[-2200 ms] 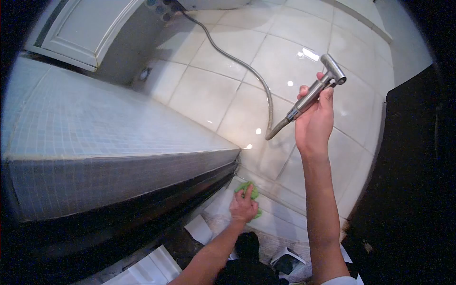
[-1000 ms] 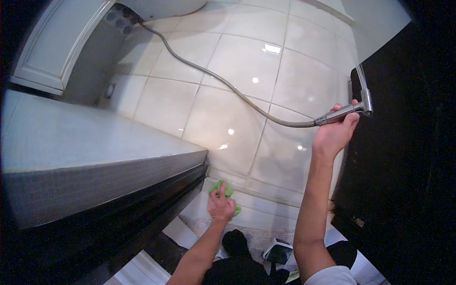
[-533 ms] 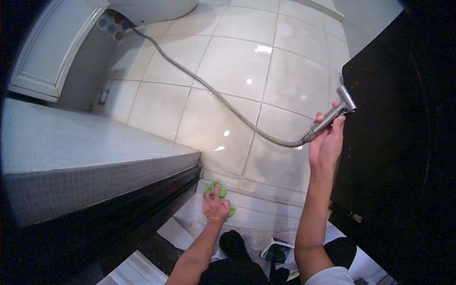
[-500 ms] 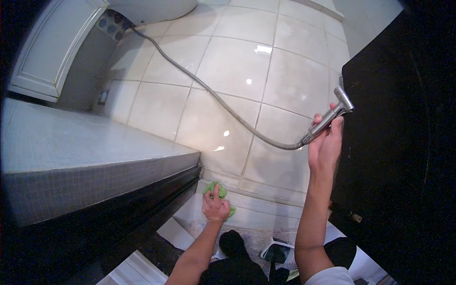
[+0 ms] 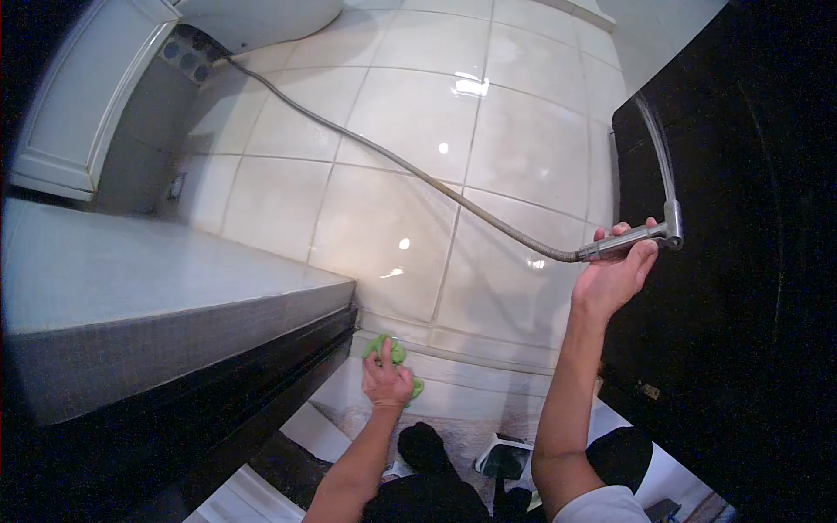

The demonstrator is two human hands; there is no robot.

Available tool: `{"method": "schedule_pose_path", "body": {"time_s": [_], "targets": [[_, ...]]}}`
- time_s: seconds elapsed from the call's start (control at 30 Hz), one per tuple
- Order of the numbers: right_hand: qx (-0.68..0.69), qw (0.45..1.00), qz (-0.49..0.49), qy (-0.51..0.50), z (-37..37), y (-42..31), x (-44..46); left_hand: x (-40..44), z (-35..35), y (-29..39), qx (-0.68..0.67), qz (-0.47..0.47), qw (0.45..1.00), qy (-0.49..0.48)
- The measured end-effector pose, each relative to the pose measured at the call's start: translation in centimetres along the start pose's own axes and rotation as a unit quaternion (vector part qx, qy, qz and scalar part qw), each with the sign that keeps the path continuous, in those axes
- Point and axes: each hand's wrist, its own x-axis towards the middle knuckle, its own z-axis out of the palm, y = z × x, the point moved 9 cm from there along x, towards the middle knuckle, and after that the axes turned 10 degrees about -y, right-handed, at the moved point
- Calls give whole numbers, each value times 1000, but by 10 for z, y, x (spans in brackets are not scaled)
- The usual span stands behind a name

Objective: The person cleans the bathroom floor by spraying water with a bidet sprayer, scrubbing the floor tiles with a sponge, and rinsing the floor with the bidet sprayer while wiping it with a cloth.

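Observation:
My right hand (image 5: 617,270) is wrapped round the handle of a silver bidet sprayer (image 5: 629,241), held above the tiled floor beside the dark door. Water (image 5: 660,148) streams from its head toward the far end of the door. A grey metal hose (image 5: 418,174) runs from the handle back across the floor to the far left. My left hand (image 5: 387,381) presses a green cloth (image 5: 385,349) onto the white threshold (image 5: 471,370), near the end of the dark door frame. Part of the cloth is hidden under the fingers.
Wet cream tiles (image 5: 392,235) cover the bathroom floor. A dark door (image 5: 706,314) stands at the right. To the left are a tiled ledge (image 5: 174,270) and a white cabinet (image 5: 96,96). A dustpan (image 5: 504,458) lies by my feet.
My right hand has moved slightly right and turned the sprayer, and water now jets from its head. The hose has shifted along with it. My left hand stays on the cloth at the threshold.

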Motion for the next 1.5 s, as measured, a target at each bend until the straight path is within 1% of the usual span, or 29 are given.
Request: {"method": "schedule_pose_path", "body": {"time_s": [0.2, 0.27, 0.43, 0.5, 0.57, 0.63, 0.67, 0.7, 0.77, 0.8, 0.87, 0.9, 0.97, 1.03, 1.1, 1.17, 1.23, 1.43, 1.5], "targets": [[-36, 998, -10, -40, 12, -3, -7, -3, 3, -1, -4, 6, 1000, 2], [-62, 996, -5, -57, 18, -3, -9, -3, 5, -3, -6, 1, 1000, -3], [-73, 994, 21, -80, 21, 9, -14, -1, 7, -3, -5, 3, 1000, -10], [-110, 990, 19, -88, 23, 8, -18, -1, 6, -4, -4, 4, 1000, 0], [-116, 990, 1, -81, 22, 5, -12, -1, 4, -3, -8, 0, 1000, -6], [-174, 978, -90, -72, 27, -16, -6, 0, 3, -1, -12, -6, 1000, -11], [-166, 976, -129, -54, 29, -26, -6, 0, 2, -1, -17, -6, 1000, -11], [-167, 976, -129, -55, 29, -28, -5, 0, 1, -1, -21, -7, 1000, -10], [-191, 963, -180, -57, 32, -39, -5, 0, -1, 1, -13, 0, 1000, -1], [-191, 963, -180, -57, 32, -39, -7, 0, -3, 2, -5, 8, 1000, 8], [-254, 946, -192, -64, 34, -40, -16, -1, -3, 2, -14, 6, 1000, 1], [-256, 945, -194, -62, 31, -38, -21, -1, -1, 1, -23, 4, 1000, -6], [-253, 951, -163, -72, 24, -25, -27, -1, 3, -2, -24, 3, 1000, -7], [-253, 953, -153, -71, 17, -19, -34, -1, 4, -3, -23, 0, 1000, -8], [-207, 977, -40, -38, 3, 2, -39, -2, 2, -1, -12, 9, 1000, 1], [-203, 978, -31, -32, -6, 12, -43, -1, -1, 1, -19, 10, 1000, 2], [-175, 984, 30, -16, -12, 25, -50, -1, -1, 1, -27, 11, 1000, 3], [-186, 982, 15, -33, -16, 36, -56, -1, 2, 0, -22, 19, 1000, 4], [-184, 982, 17, -34, -20, 42, -60, -1, -4, 5, -16, 37, 999, 29]]}}
